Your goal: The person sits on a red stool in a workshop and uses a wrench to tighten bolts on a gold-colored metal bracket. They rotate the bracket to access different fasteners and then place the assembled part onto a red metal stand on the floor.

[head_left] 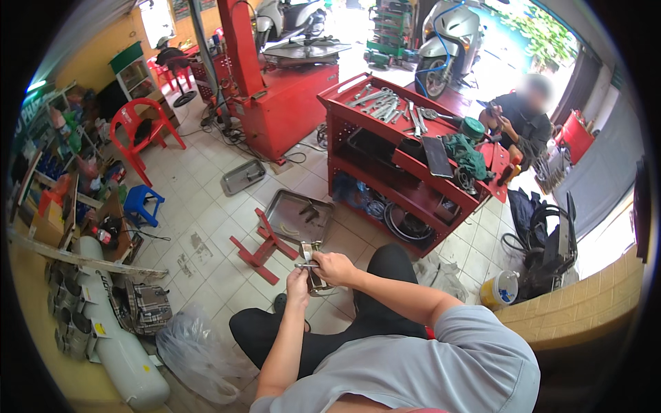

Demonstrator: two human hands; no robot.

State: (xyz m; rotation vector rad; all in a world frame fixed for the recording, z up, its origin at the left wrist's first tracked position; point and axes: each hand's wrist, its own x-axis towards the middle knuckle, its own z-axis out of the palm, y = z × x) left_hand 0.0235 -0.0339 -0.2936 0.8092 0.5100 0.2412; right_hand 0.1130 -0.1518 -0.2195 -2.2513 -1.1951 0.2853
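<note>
Grey metal tray [284,208] on the floor in the head view, holding dark parts [313,212]; wrenches [387,104] atop a red tool cart [339,155]; blue bits [506,296] inside a yellow-and-white bucket [490,292]. Left hand [298,283] closed around a slim rod [306,266], straight and silvery. Right hand [333,268] curled over a metal assembly [316,283], between the knees, silvery and brownish, partly hidden.

I had daylight flooding through the doorway [348,33], the window [158,24] blown white, straight edges bowed toward the black rim, a person's head [535,93] blurred.
</note>
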